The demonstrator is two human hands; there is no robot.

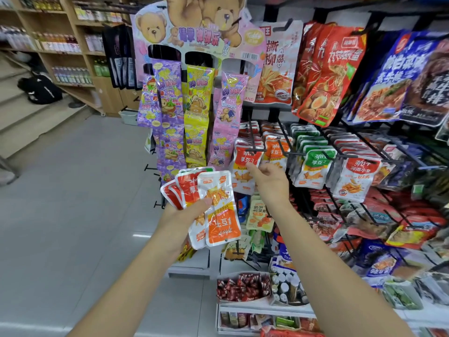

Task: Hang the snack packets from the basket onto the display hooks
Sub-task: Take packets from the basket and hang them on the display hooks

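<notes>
Packets: a fan of small sealed packets [220, 207], red and orange, is held in the air in front of the rack [340, 152], at about 8 o'clock from the hung packet [244, 175]. The print on the front orange one reads upside down.
Handling: I judge them light, soft and slick, with film that crinkles and slides. A loose fan could shed one. Each is best taken by its flat sealed end near the hang hole and turned so that end points to 12 o'clock.
Left grip: the left hand [188, 214] holds the fan about its middle, thumb across the front and fingers behind.
Left arm: it is bare and stretched out, rising from 7 o'clock, with the wrist bent back so the packets face the camera.
Right grip: the right hand [269, 180] has its fingers curled and the thumb tip on the hung packet's left side. I cannot tell whether it pinches or only touches.
Right arm: it reaches in from 5 o'clock, with the back of the hand toward the camera.
Hook: a black wire hook [252, 149] sits at 11 o'clock from the right hand and carries a row of red packets.
Neighbours: the orange, green and red-and-white rows run toward 3 o'clock. The teddy strips [196, 113] hang at 12 o'clock from the fan.
Basket: not in view.
</notes>
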